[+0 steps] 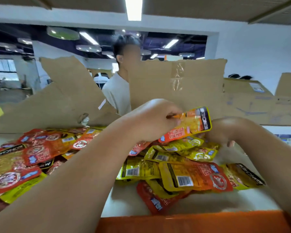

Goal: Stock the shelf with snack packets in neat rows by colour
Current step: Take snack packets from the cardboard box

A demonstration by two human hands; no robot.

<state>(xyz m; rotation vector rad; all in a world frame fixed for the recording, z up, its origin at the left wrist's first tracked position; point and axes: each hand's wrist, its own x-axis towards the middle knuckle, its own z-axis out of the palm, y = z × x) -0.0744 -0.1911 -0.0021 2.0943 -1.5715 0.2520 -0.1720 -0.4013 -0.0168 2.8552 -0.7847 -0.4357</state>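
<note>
An orange-and-yellow packet (pixel 190 125) is held above the mixed pile (pixel 183 174) on the shelf (pixel 129 200), long axis tilted up to the right. Its left end is pinched by the left hand (pixel 151 120). The right hand (pixel 223 130) lies just beside its lower right edge, fingers curled downward; whether anything is gripped cannot be told. Sorting is judged barely begun.

single head-worn view, close above the white shelf (pixel 129 199), facing forward and slightly down toward cardboard (pixel 175 84)
</note>
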